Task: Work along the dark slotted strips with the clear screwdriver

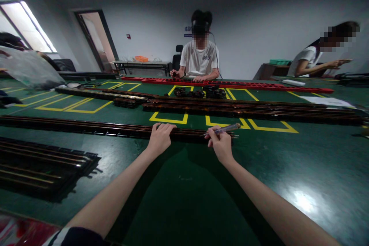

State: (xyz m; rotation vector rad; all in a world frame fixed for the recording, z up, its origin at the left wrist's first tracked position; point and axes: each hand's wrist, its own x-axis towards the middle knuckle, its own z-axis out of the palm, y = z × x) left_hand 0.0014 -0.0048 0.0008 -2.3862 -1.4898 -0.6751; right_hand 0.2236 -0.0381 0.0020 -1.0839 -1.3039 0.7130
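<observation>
A long black rail point(115, 130) with copper-coloured strips runs across the green table in front of me. My left hand point(160, 137) is closed over this rail, its fingers curled across the top. Near the rail's right end, my right hand point(221, 145) grips a slim pen-shaped tool point(229, 127) with a clear, purplish barrel. The tool's thin end points left, just over the rail; whether it touches is too small to tell. Thin metal ends point(236, 136) stick out of the rail beyond my right hand.
More black rails point(43, 165) lie stacked at the near left, and a long bundle point(245, 109) crosses beyond my hands. Black parts point(213, 92) and a red rail point(259, 84) lie near a seated person point(200, 59). Another person point(308, 59) is at the right. A plastic bag point(31, 69) sits left.
</observation>
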